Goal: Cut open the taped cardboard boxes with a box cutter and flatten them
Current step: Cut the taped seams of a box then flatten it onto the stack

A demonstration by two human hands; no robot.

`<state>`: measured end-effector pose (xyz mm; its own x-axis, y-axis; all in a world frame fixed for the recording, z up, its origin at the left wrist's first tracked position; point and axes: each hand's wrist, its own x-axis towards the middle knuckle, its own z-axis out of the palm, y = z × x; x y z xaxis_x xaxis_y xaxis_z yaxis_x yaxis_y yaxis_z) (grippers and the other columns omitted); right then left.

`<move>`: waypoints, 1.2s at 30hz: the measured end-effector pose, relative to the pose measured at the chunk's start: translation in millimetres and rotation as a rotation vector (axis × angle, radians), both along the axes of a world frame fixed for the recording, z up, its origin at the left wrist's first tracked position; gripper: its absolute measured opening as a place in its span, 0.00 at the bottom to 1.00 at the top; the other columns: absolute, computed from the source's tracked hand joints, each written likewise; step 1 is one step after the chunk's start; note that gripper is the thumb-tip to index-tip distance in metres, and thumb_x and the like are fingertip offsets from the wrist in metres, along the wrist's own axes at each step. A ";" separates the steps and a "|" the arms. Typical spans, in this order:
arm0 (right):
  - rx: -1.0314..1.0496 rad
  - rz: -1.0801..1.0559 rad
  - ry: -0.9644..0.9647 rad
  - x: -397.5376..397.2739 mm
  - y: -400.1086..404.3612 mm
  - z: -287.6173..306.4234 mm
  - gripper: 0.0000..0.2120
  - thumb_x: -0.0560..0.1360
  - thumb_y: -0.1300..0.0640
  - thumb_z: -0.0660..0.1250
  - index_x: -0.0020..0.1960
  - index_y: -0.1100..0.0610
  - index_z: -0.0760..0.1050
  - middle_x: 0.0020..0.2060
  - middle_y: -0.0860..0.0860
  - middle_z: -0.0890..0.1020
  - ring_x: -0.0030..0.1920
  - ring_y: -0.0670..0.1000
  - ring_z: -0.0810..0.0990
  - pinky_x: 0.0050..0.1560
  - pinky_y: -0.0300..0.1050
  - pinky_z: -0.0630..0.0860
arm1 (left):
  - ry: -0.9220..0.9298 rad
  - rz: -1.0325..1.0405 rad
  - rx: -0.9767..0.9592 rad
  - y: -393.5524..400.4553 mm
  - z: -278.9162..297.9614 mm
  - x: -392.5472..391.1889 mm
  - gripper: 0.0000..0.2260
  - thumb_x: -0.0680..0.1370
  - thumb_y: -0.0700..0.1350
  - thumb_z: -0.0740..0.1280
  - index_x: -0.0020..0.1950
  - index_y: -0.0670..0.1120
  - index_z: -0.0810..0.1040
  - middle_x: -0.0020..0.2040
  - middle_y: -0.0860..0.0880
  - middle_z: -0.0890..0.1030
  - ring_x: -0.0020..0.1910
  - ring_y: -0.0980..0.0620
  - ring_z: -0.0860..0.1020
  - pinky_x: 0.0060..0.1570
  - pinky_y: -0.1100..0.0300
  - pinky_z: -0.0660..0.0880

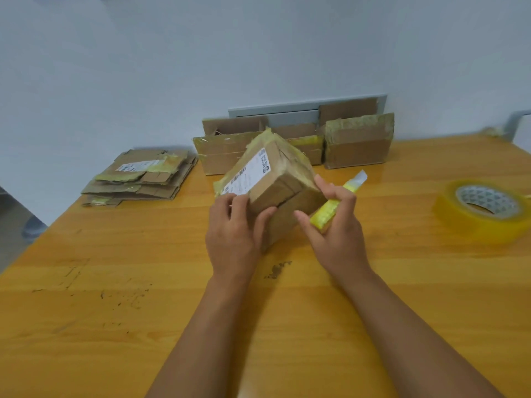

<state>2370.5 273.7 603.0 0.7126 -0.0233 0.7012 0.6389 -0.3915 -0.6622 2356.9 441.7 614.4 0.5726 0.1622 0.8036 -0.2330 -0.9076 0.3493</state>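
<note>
Head view: a box is sitting tilted mid-worktop.
Label: its white shipping label is showing a barcode; the text is too blurred to read.
Left hand: gripping the box's near corner.
Right hand: curling round a yellow box cutter and touching the box.
Room: the near worktop is lying open.

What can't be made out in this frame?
Head view only:
- Box cutter: the middle of the handle hidden inside the right hand.
- Held box: its underside faces away; label text too small to read.
- Back boxes: contents not visible.
- Tape roll: cut off by the right edge.
</note>
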 end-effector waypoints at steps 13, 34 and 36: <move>0.385 0.140 0.009 -8.5 4.3 12.7 0.16 0.77 0.50 0.67 0.55 0.50 0.61 0.55 0.54 0.82 0.48 0.42 0.81 0.48 0.33 0.74 | 0.204 -0.176 0.229 31.1 80.5 -17.1 0.18 0.77 0.50 0.71 0.63 0.44 0.77 0.57 0.48 0.77 0.50 0.49 0.73 0.45 0.58 0.66; 0.507 0.312 0.673 9.0 7.1 10.9 0.31 0.63 0.25 0.69 0.53 0.43 0.62 0.61 0.47 0.77 0.51 0.39 0.81 0.51 0.50 0.82 | 0.600 -0.379 -1.124 56.0 62.3 -2.4 0.22 0.78 0.52 0.66 0.71 0.64 0.68 0.66 0.55 0.72 0.62 0.47 0.72 0.59 0.39 0.72; 0.518 0.309 0.714 10.0 8.6 20.2 0.35 0.59 0.21 0.67 0.54 0.43 0.62 0.58 0.48 0.77 0.53 0.44 0.80 0.54 0.60 0.81 | 0.627 -0.471 -1.132 56.1 59.6 -7.4 0.29 0.73 0.56 0.68 0.72 0.69 0.65 0.67 0.57 0.70 0.68 0.45 0.68 0.66 0.32 0.65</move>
<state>2380.5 282.2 623.2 0.9974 0.0524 0.0497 0.0395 0.1816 -0.9826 2349.5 497.8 674.0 0.9696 0.2404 -0.0465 0.0331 0.0598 0.9977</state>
